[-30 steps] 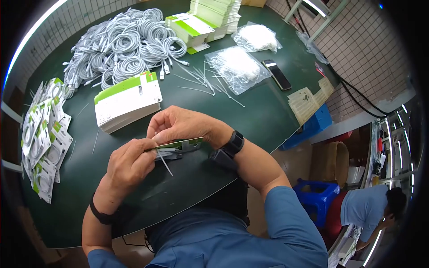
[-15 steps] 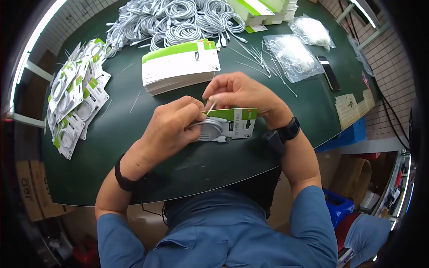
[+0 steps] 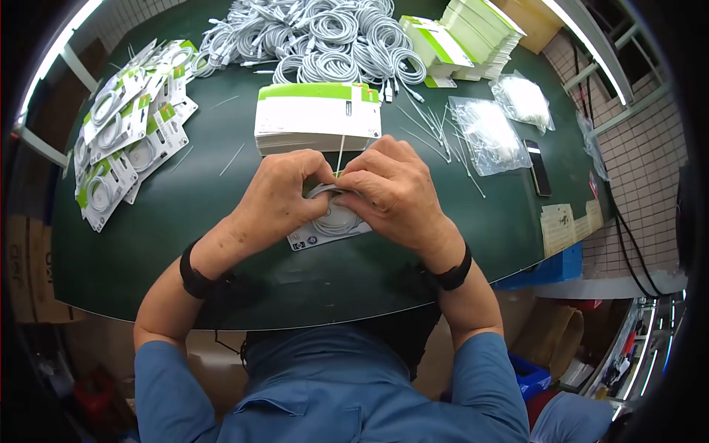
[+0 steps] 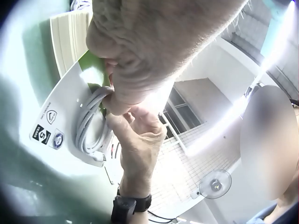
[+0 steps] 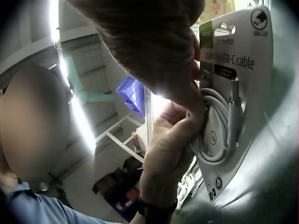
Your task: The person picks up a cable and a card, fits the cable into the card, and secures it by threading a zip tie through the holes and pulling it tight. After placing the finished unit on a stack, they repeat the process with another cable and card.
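Note:
A white and green card with a coiled grey cable lying on its face is held between both hands over the table. The left hand pinches the coil and card edge from the left. From the right, the right hand pinches at the coil's top, its fingertips close to the left hand's. A thin white zip tie sticks up between the hands. In the right wrist view the card shows printed text and a hanging slot, with the cable's plug beside the coil.
A stack of cards stands just beyond the hands. Behind it lies a heap of coiled cables; carded cables are piled at left. Loose zip ties, bags of ties and a phone lie at right.
The right hand has come in against the coil beside the left hand. The card has turned, with its printed lower left corner now showing, and the zip tie now points upward.

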The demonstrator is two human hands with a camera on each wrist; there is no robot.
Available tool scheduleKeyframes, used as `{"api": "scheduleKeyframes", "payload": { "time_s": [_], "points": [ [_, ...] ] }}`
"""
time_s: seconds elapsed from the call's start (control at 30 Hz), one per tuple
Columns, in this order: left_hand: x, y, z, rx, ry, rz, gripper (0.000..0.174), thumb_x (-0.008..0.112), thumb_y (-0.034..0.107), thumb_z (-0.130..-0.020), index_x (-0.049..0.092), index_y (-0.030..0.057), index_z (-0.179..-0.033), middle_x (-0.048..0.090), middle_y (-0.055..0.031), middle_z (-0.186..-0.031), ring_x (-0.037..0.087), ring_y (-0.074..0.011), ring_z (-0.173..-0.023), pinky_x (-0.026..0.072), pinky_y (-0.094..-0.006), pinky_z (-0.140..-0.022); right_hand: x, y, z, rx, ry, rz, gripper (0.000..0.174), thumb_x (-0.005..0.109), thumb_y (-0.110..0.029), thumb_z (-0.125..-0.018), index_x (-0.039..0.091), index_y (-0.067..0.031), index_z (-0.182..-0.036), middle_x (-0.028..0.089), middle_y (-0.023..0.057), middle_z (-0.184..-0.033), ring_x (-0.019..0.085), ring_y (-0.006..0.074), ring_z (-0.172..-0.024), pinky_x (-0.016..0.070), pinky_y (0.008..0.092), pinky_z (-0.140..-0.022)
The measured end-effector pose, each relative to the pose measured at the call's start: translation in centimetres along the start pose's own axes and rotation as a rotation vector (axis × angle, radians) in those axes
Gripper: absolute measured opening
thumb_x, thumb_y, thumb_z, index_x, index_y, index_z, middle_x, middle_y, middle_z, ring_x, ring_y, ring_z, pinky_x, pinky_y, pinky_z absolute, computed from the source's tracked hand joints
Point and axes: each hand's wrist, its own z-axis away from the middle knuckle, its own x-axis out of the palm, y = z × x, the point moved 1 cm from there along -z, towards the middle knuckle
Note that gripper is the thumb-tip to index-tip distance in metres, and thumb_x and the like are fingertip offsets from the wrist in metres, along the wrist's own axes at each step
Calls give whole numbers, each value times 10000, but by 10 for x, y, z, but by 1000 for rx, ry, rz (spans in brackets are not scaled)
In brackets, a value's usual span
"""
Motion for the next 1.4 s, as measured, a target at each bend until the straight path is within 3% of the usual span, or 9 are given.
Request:
{"api": "scheduleKeyframes", "payload": {
  "time_s": [0.17,0.47,0.57,0.83,1.1,1.2,1.4],
  "points": [
    [1,-2,0,-41,-17,2,177,724,-32,-763,691,-29,-937,737,-78,-894,686,-115,-809,552,-271,-755,6,8,2,-57,26,1,231,857,-50,-664,718,-113,-837,666,-12,-862,618,225,-833,468,374,-707],
    [8,-3,0,-84,-39,100,152,710,-73,-815,698,-35,-962,750,-57,-979,686,-92,-878,569,-261,-806,13,10,2,-88,52,12,209,740,15,-686,600,-83,-807,623,32,-846,619,240,-798,477,381,-699],
    [14,-9,0,-40,66,193,149,730,-9,-781,709,-20,-928,743,-99,-848,688,-144,-723,539,-313,-665,15,11,3,-107,65,-2,207,723,17,-690,572,-77,-796,616,44,-845,620,246,-783,481,383,-695],
    [18,-11,1,-14,117,178,141,739,-6,-793,714,-23,-931,737,-83,-822,664,-110,-715,533,-296,-665,11,15,5,-122,51,-22,182,751,-9,-727,627,-75,-843,650,50,-877,641,246,-791,498,373,-715],
    [15,-6,0,-59,15,170,134,709,-7,-775,701,-32,-907,709,-101,-784,633,-132,-685,519,-299,-657,0,14,3,173,41,-73,209,805,-78,-808,710,-34,-989,704,95,-949,684,294,-819,540,380,-714],
    [17,-6,1,-75,-7,177,136,701,-12,-763,694,-32,-897,695,-99,-768,611,-130,-675,512,-303,-652,3,12,7,315,-80,-143,169,785,-71,-841,699,-12,-974,702,118,-925,694,296,-786,552,377,-689],
    [19,-8,2,-87,-27,221,142,693,-17,-753,682,-34,-894,667,-93,-742,585,-120,-671,501,-308,-647,7,12,9,307,-112,-243,114,751,-55,-871,692,-10,-957,702,121,-907,695,282,-760,549,363,-667]
  ]
}}
